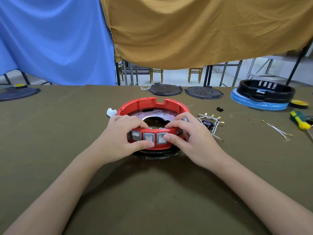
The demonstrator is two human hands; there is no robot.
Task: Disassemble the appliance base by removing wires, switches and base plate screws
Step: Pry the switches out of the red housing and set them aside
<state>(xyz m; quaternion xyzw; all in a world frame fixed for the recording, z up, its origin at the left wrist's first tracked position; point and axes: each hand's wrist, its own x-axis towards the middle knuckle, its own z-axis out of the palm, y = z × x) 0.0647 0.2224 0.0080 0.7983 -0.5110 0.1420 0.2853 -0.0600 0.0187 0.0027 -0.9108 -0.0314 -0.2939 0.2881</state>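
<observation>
Behind, blue cloth (55, 39) and ochre cloth (203, 31) overhang the olive-covered table (152, 192), seemingly.

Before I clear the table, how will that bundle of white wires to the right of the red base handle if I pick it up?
The white wires will probably be floppy: thin, bent strands lying loose on the cloth. Likely light. Their metal terminals splay outward and may snag each other or the black plug lying among them, so it could lift along.

Both hands, left (124, 133) and right (189, 134), grip the red appliance base (153, 106) at its grey switches (148, 137).
</observation>
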